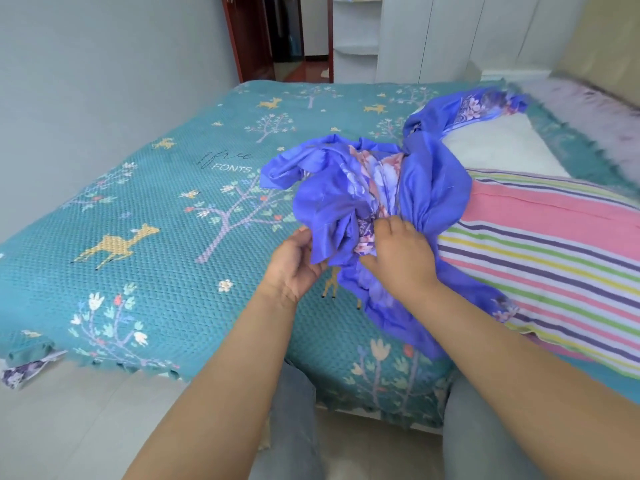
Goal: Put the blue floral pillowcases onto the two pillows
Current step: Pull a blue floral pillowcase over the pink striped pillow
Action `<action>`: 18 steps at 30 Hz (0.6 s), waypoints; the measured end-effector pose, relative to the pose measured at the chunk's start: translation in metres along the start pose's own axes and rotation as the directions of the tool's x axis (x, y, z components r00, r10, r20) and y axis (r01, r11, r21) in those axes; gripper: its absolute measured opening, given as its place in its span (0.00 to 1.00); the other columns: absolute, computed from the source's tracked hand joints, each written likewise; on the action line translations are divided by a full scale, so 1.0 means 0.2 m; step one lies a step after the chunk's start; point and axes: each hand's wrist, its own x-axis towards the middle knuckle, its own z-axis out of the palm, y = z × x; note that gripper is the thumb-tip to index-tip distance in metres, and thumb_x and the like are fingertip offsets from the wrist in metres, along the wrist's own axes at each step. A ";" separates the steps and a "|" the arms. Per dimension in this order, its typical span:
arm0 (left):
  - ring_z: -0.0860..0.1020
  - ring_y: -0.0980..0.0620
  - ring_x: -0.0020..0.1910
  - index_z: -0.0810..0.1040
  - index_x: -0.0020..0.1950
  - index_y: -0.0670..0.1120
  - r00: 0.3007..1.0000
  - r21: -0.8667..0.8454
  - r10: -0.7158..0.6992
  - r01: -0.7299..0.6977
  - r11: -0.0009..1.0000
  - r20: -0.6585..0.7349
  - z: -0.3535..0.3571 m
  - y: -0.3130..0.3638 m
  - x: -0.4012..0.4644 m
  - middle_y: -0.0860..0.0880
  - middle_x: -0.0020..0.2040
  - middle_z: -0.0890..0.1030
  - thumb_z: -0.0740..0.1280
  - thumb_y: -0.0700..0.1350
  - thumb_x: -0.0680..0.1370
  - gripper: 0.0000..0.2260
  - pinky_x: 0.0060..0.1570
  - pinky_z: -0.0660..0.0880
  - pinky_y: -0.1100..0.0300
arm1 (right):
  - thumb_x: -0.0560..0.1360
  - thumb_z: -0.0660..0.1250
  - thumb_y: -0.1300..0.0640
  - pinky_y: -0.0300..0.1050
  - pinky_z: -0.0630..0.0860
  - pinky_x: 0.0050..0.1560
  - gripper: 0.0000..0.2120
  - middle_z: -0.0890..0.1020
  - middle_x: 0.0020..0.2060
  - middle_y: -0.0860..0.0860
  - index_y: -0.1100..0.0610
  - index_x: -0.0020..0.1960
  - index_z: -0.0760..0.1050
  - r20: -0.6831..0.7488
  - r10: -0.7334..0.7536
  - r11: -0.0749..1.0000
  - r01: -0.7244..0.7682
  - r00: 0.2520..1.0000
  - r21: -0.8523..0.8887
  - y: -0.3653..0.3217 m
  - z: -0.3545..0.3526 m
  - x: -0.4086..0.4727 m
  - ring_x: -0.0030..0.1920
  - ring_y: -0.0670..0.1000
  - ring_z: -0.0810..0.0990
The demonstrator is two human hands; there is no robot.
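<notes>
Both hands' fingers point(304, 237) bunched in blue floral pillowcase point(346, 195) folds.

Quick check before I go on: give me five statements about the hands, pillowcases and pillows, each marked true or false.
1. Both hands grip the bunched blue floral pillowcase. True: the left hand and right hand both hold its folds.
2. The striped pillow is already fully inside a pillowcase. False: its stripes are bare, with blue cloth only draped over its near end.
3. The white pillow lies beyond the striped one. True.
4. The bedspread is plain red. False: it is teal with deer and trees.
5. The second pillowcase lies on the floor. False: it rests on the bed by the white pillow.
</notes>
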 end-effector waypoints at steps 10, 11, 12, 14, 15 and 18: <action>0.77 0.57 0.29 0.81 0.32 0.45 0.878 -0.121 0.478 -0.475 0.871 -0.011 0.45 0.44 -0.17 0.52 0.30 0.80 0.58 0.35 0.78 0.19 0.30 0.75 0.65 | 0.67 0.71 0.57 0.47 0.73 0.43 0.09 0.79 0.37 0.48 0.54 0.46 0.75 -0.209 0.290 0.439 0.064 0.934 0.896 -0.23 -0.46 0.30 0.38 0.47 0.75; 0.78 0.56 0.27 0.82 0.32 0.44 0.854 -0.134 0.519 -0.513 0.848 0.017 0.50 0.50 -0.19 0.51 0.29 0.80 0.57 0.34 0.79 0.19 0.28 0.75 0.65 | 0.67 0.71 0.58 0.47 0.74 0.44 0.10 0.79 0.37 0.47 0.54 0.46 0.74 -0.224 0.320 0.375 0.094 0.920 0.922 -0.26 -0.51 0.32 0.38 0.47 0.76; 0.77 0.56 0.26 0.81 0.35 0.44 0.835 -0.136 0.549 -0.541 0.830 0.029 0.54 0.55 -0.19 0.50 0.29 0.80 0.57 0.34 0.79 0.18 0.26 0.74 0.66 | 0.68 0.71 0.58 0.47 0.74 0.45 0.11 0.80 0.39 0.48 0.54 0.48 0.74 -0.236 0.326 0.348 0.116 0.916 0.930 -0.29 -0.54 0.34 0.39 0.47 0.76; 0.75 0.57 0.25 0.76 0.42 0.43 0.823 -0.111 0.568 -0.566 0.817 -0.017 0.54 0.62 -0.16 0.50 0.29 0.79 0.58 0.34 0.79 0.10 0.25 0.72 0.66 | 0.68 0.72 0.57 0.47 0.73 0.50 0.15 0.79 0.46 0.52 0.56 0.53 0.74 -0.268 0.229 0.464 0.137 0.936 0.875 -0.29 -0.58 0.37 0.46 0.50 0.77; 0.75 0.56 0.28 0.75 0.45 0.43 0.837 -0.094 0.546 -0.547 0.832 -0.039 0.51 0.62 -0.14 0.50 0.32 0.80 0.59 0.35 0.79 0.08 0.28 0.73 0.65 | 0.68 0.73 0.54 0.47 0.72 0.53 0.19 0.77 0.51 0.54 0.57 0.57 0.73 -0.272 0.135 0.584 0.145 0.953 0.798 -0.27 -0.59 0.38 0.50 0.52 0.76; 0.78 0.53 0.34 0.77 0.49 0.43 0.884 -0.059 0.455 -0.463 0.885 -0.111 0.35 0.52 -0.04 0.47 0.38 0.82 0.59 0.39 0.79 0.07 0.39 0.78 0.61 | 0.73 0.66 0.42 0.50 0.68 0.61 0.25 0.74 0.58 0.53 0.55 0.64 0.71 -0.209 -0.136 0.881 0.215 0.968 0.422 -0.15 -0.54 0.36 0.61 0.54 0.71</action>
